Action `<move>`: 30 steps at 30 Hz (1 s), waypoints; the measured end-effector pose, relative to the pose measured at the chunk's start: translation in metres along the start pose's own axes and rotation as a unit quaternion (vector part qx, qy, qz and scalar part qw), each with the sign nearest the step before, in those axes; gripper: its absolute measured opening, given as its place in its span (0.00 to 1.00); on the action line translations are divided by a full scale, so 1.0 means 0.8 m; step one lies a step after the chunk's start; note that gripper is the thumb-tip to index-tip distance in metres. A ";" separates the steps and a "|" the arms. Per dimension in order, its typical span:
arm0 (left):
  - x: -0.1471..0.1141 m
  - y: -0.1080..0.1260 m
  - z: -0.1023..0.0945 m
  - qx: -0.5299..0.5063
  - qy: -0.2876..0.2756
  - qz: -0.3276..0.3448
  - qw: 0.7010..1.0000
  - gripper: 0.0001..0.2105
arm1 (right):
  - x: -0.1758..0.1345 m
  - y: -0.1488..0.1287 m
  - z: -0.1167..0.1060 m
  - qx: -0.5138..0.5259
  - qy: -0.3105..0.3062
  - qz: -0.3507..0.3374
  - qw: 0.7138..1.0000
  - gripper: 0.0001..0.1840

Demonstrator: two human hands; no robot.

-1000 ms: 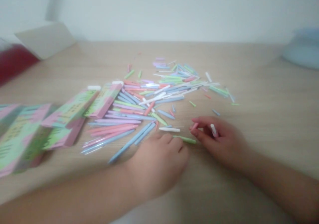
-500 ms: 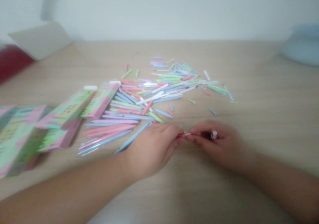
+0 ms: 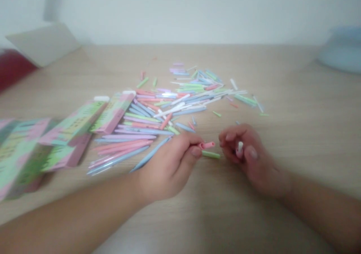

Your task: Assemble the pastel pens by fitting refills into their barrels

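My left hand (image 3: 169, 163) is closed, with thumb and forefinger pinching pink hollow pen parts (image 3: 208, 145) whose open ends point right. Just under those fingertips shows a light green pen piece (image 3: 211, 154); whether it is held or lies on the table I cannot tell. My right hand (image 3: 251, 160), a short gap away, has its fingers curled around a slim pink pen part with a white end (image 3: 239, 148). Most of that part is hidden in the palm. Beyond my left hand lie loose pastel pen barrels (image 3: 138, 125), pink, blue, purple and green.
White pen refills (image 3: 217, 98) and small coloured pieces are strewn across the wooden table (image 3: 296, 107). Patterned pastel boxes (image 3: 73, 122) stand at the left. An open white flap (image 3: 45, 45) and a red object (image 3: 15, 67) sit far left, a pale blue item (image 3: 341, 52) far right.
My fingertips, which met around a small light piece, have come apart. Two pink open ends and the green piece now show at my left fingertips. My right hand has turned, its thumb now visible.
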State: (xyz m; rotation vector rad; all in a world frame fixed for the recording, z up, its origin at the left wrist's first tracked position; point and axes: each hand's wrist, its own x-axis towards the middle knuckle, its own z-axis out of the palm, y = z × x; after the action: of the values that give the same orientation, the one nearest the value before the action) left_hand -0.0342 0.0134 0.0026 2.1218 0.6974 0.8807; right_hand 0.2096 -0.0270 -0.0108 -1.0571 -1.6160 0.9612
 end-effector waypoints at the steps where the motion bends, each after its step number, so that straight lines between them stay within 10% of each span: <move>1: -0.002 -0.001 0.002 -0.054 0.019 -0.003 0.998 0.08 | 0.001 0.000 -0.001 0.001 0.005 0.009 1.000 0.19; 9: 0.011 -0.011 0.003 -0.319 0.034 -0.102 0.941 0.26 | 0.010 -0.019 -0.002 -0.137 -0.041 -0.001 0.990 0.14; 17: -0.003 -0.013 0.003 -0.255 -0.002 -0.102 0.961 0.27 | 0.011 -0.034 -0.007 -0.192 -0.078 -0.089 0.974 0.02; 30: 0.002 0.005 -0.010 -0.051 -0.114 -0.001 0.992 0.27 | 0.006 -0.058 -0.009 -0.314 -0.153 -0.140 0.927 0.09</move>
State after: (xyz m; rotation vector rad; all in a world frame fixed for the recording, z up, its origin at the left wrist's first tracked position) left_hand -0.0386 0.0158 0.0106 2.0874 0.5242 0.6448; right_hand 0.2061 -0.0362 0.0355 -1.0748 -2.3549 0.4253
